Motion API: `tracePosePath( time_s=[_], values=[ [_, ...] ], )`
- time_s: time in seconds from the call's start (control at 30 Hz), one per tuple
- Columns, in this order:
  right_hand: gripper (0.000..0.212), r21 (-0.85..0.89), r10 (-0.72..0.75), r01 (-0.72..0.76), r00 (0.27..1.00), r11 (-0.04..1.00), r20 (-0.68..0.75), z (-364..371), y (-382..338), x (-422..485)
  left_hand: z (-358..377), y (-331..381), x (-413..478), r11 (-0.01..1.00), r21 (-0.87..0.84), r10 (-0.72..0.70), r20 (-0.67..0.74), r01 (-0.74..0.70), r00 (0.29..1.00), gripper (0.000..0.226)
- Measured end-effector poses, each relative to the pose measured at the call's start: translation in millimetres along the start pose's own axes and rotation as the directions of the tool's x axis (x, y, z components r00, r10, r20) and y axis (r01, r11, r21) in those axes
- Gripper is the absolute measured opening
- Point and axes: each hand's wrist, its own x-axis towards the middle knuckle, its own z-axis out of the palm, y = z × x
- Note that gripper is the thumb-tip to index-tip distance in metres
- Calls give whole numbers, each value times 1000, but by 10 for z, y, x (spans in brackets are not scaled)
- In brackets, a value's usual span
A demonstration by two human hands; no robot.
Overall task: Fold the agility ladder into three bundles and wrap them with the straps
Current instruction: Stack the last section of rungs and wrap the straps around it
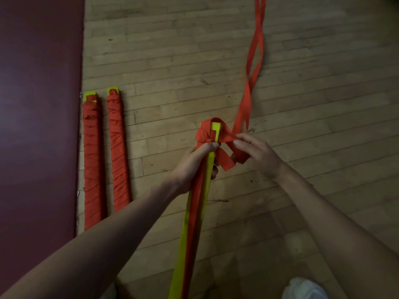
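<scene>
Wood floor (302, 104) all over, with a dark red mat (38, 104) down the left side of the frame. Right against the mat's edge lies the first wrapped bundle (92, 165), and the second wrapped bundle (118, 160) is just beside it, both lying flat. Your left hand (194, 167) is clenched around the third bundle (198, 212) in the middle of the frame, just below its top end, where only a few turns are on. Your right hand (257, 154) pinches a loop of the orange strap (255, 46) just right of that end. The loose strap, doubled and twisted, trails off to the upper right. A white shoe (304, 288) shows at the bottom right.
</scene>
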Motion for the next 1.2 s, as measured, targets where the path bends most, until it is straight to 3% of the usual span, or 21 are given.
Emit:
tracePosePath(
  time_s=[0.07, 0.2, 0.3, 0.5, 0.57, 0.67, 0.8, 1.1, 1.2],
  values=[
    [37, 48, 74, -76, 996, 996, 44, -19, -9, 29, 16, 14, -27, 1000, 2, -16, 54, 16, 998, 32],
    [17, 47, 66, -64, 996, 997, -53, -35, -112, 162, 106, 20, -63, 1000, 10, -30, 107, 29, 994, 34],
    [18, 37, 9, -2, 980, 999, -200, -55, -135, 290, 160, 37, -79, 999, -2, -34, 137, 34, 990, 34],
    [32, -69, 256, -268, 956, 961, -144, 79, -45, 405, 320, 52, -114, 998, 23, -64, 136, 62, 989, 25],
    [32, 7, 248, -249, 961, 968, -123, 139, 64, 356, 316, 47, -104, 999, 24, -51, 126, 49, 991, 24],
    [56, 128, 329, -317, 940, 940, -91, 96, 128, 257, 286, 18, -74, 1000, 24, -13, 112, 10, 994, 24],
    [25, 125, 184, -162, 966, 979, -185, -86, 177, 108, 222, -6, -32, 999, 51, 10, 53, -12, 999, 24],
    [27, -56, 85, -96, 982, 994, -170, -147, 74, -9, 163, -46, 34, 1000, 27, 18, -77, -16, 997, 29],
    [13, -116, 28, -39, 995, 992, -96, -167, -40, -30, 155, -46, 38, 999, 32, 19, -61, -17, 998, 22]
  ],
)
